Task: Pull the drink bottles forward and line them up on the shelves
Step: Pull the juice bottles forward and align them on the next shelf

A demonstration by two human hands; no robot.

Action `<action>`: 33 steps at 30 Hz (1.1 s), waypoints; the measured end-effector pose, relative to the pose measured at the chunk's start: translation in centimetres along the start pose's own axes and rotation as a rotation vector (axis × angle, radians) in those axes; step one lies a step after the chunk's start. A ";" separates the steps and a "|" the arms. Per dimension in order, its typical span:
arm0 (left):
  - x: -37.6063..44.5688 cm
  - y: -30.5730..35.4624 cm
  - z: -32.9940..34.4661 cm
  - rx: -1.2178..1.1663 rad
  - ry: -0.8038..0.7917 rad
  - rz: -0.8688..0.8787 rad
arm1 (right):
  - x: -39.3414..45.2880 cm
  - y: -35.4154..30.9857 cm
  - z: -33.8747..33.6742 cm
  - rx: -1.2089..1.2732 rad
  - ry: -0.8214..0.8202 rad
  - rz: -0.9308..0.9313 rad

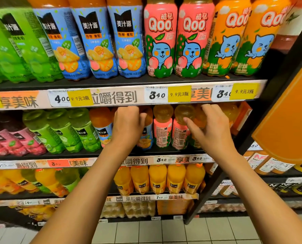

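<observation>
Bottles on the middle shelf (94,155) are the ones in work now. The left hand (127,125) has its fingers curled around the neck of a blue-label bottle (145,138), which stands between an orange-topped blue bottle (102,127) on its left and a pink-label bottle (162,131) on its right; the grip is high, I think because the upper shelf edge with its price strip (129,97) leaves little room to reach in. The right hand (211,127) is just beside a second pink-label bottle (181,132), thumb stretched toward its shoulder and the other fingers bent behind the bottles there; whether it really holds one, I cannot tell. Both pink bottles show their printed back side, so they probably need turning as well as pulling forward. Green bottles (65,132) further left lean over. On the top shelf the Qoo bottles (176,41) already stand at the front edge, faces forward.
</observation>
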State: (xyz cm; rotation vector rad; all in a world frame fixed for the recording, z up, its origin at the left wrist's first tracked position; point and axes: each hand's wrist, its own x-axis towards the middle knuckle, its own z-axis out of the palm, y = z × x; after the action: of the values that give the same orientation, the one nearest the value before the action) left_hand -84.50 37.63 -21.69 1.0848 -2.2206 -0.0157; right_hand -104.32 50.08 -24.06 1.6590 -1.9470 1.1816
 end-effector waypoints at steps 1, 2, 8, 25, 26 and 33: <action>0.0 -0.1 0.1 -0.001 -0.006 0.002 | 0.0 -0.1 0.0 -0.003 -0.007 0.002; 0.0 -0.2 0.3 0.002 -0.011 0.005 | 0.1 -0.1 -0.1 -0.005 -0.012 0.009; 1.0 0.7 1.2 0.037 -0.031 0.135 | 1.1 -0.9 0.6 -0.087 -0.020 0.154; 3.3 1.5 3.2 0.028 -0.347 0.000 | 3.0 -0.9 -0.4 -0.184 -0.330 0.161; 3.4 1.6 3.1 0.027 -0.373 -0.011 | 3.1 -1.0 -0.6 -0.184 -0.324 0.143; 4.0 1.5 1.7 0.034 -0.548 -0.043 | 3.2 -2.4 0.7 -0.342 -0.192 0.114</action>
State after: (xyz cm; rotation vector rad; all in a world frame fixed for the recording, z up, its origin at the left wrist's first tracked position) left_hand -88.25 35.35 -20.34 1.2586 -2.6828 -0.3301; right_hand -102.77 47.43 -21.33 1.5429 -2.2358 0.6917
